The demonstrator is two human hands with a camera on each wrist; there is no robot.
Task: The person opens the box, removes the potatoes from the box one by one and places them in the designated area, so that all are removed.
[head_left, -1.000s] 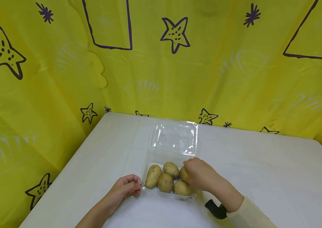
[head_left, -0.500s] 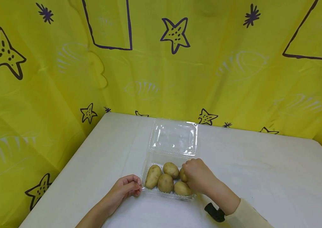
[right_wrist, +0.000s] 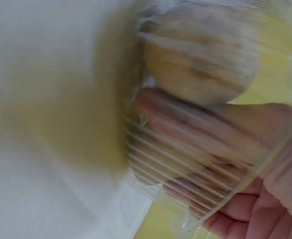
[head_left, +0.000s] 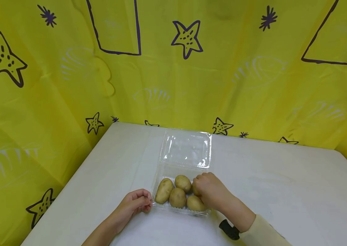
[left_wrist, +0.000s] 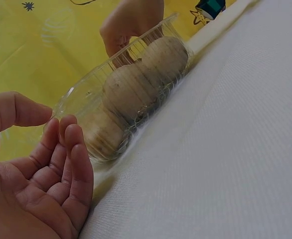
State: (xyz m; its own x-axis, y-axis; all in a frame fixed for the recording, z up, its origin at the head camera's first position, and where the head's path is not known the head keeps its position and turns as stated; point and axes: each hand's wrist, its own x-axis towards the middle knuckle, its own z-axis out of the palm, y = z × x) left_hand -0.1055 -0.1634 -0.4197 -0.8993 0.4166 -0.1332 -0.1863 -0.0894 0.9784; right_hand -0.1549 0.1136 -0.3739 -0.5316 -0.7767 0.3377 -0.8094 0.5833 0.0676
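A clear plastic clamshell box stands with its lid folded back, holding several potatoes. At its near left corner, my left hand pinches the rim between thumb and fingertips; the left wrist view shows this hand at the box's end. Reaching into the right end, my right hand has its fingers curled round the back right potato, which the hand largely covers. Through the ridged wall, the right wrist view shows the fingers between that potato and the front right potato.
The box rests on a white-covered table. A yellow curtain printed with starfish and fish hangs behind and at the sides. A black strap is at the right wrist, beside a cream sleeve.
My right hand shifts slightly left and lower over the back right potato. The left hand keeps its pinch on the box, and the other potatoes hold their places.
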